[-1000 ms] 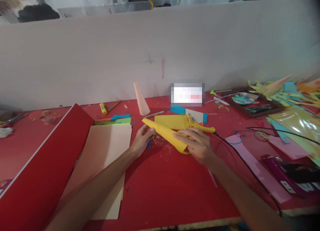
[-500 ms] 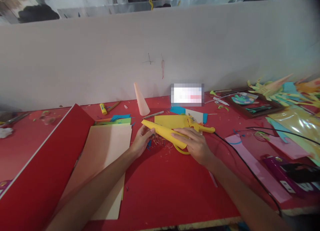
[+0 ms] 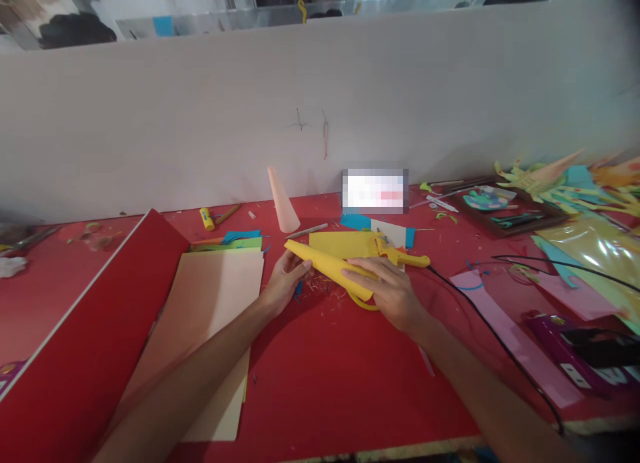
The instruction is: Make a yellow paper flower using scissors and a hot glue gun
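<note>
Between my hands is a yellow paper cone (image 3: 327, 266), its narrow tip to the left and its wide end to the right. My left hand (image 3: 285, 283) grips it near the tip, thumb on the near side and fingers partly hidden behind. My right hand (image 3: 390, 289) is closed over the wide end, fingers lying along the top. Just behind lies a flat yellow sheet (image 3: 343, 241) with a yellow glue gun (image 3: 405, 257) by its right end. A pale pink paper cone (image 3: 283, 203) stands upright farther back, beside a pen (image 3: 307, 231).
On the left, a stack of cream paper (image 3: 215, 316) lies beside a raised red board (image 3: 95, 316). A black cord (image 3: 490, 329) runs right past pink paper strips (image 3: 520, 349) to a purple box (image 3: 555, 343). A brown tray (image 3: 545, 216) sits at the back right. Paper shreds litter the middle.
My left thumb has shifted slightly up against the cone. The cone and my right hand stay almost in place.
</note>
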A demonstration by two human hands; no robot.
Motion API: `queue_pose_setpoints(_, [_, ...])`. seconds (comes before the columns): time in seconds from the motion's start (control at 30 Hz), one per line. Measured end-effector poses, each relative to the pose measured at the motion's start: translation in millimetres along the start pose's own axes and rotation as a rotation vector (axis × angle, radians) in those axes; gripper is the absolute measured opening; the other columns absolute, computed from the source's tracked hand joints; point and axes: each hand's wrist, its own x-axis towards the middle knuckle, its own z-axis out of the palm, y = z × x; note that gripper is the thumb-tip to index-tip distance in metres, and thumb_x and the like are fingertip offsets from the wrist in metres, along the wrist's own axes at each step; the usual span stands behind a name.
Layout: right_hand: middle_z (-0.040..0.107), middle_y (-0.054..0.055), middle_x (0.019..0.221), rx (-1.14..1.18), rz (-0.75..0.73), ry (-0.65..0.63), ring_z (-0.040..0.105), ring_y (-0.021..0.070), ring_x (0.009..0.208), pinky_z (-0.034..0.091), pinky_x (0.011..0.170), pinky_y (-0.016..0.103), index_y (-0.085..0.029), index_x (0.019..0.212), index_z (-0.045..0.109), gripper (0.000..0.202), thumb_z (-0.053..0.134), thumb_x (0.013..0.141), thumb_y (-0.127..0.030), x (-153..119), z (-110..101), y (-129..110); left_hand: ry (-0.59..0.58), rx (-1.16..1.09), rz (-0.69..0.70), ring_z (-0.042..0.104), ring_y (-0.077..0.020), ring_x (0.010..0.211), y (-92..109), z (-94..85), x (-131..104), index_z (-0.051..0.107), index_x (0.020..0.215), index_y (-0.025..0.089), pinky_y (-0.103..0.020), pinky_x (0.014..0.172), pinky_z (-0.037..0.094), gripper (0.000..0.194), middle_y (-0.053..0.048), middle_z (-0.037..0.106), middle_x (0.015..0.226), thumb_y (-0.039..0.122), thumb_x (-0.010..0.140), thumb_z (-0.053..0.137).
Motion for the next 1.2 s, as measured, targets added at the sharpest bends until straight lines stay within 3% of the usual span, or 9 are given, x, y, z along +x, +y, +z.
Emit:
queue_pose_setpoints(0.5, [0.075,0.006,0.133,-0.033,-0.073,0.014,0.070,0.0231,0.120,0.060,0.100,0.041,-0.035,0.132,0.074,0.044,0.058,0.102,-0.007,3,-3,-7,0.001,-0.002,-0.011,0.060,-0.0105,0.070,2,0.8,0,0.063,0.104,0.018,-0.025,0.062,0.048,0.046,-0.002,0.066,0.096,0.034,0.072,0.093])
queue_pose_setpoints(0.67, [0.075,0.008,0.132,0.018,-0.049,0.048,0.071,0.0223,0.121,0.059,0.101,0.041,-0.034,0.155,0.054,0.065,0.042,0.101,0.001,4,0,-8,0.002,-0.068,-0.005,0.058,-0.0084,0.063,2,-0.7,1,0.059,0.101,0.020,-0.022,0.057,0.045,0.047,0.004,0.061,0.083,0.029,0.070,0.094])
queue_pose_setpoints(0.87, [0.074,0.009,0.133,0.029,0.027,0.009,0.072,0.0273,0.118,0.061,0.096,0.044,-0.034,0.163,0.041,0.071,0.048,0.100,-0.003,5,3,-4,-0.005,-0.073,0.005,0.056,-0.0075,0.061,-1,-3.5,3,0.058,0.101,0.021,-0.021,0.056,0.044,0.047,0.005,0.058,0.078,0.027,0.070,0.093])
queue_pose_setpoints(1.03, [0.074,0.010,0.132,0.080,0.088,-0.075,0.073,0.0294,0.114,0.061,0.092,0.044,-0.033,0.163,0.040,0.074,0.054,0.096,-0.004,1,4,-2,-0.013,-0.025,0.046,0.060,-0.0097,0.069,-2,-2.0,2,0.059,0.115,0.024,-0.022,0.057,0.045,0.051,0.001,0.064,0.093,0.028,0.076,0.090])
queue_pose_setpoints(1.13, [0.074,0.010,0.130,0.100,0.137,-0.092,0.072,0.0306,0.113,0.061,0.091,0.045,-0.032,0.158,0.047,0.069,0.056,0.095,-0.005,-2,4,1,0.053,-0.014,0.115,0.063,-0.0134,0.081,0,-1.6,3,0.056,0.130,0.028,-0.023,0.060,0.048,0.059,-0.004,0.068,0.111,0.035,0.080,0.087])
queue_pose_setpoints(1.2, [0.075,0.010,0.127,0.117,0.168,-0.088,0.072,0.0304,0.112,0.060,0.091,0.044,-0.030,0.153,0.054,0.063,0.056,0.095,-0.006,-3,3,4,0.122,-0.012,0.165,0.062,-0.0130,0.079,1,-3.0,4,0.056,0.128,0.029,-0.024,0.061,0.049,0.057,-0.003,0.068,0.111,0.037,0.081,0.087])
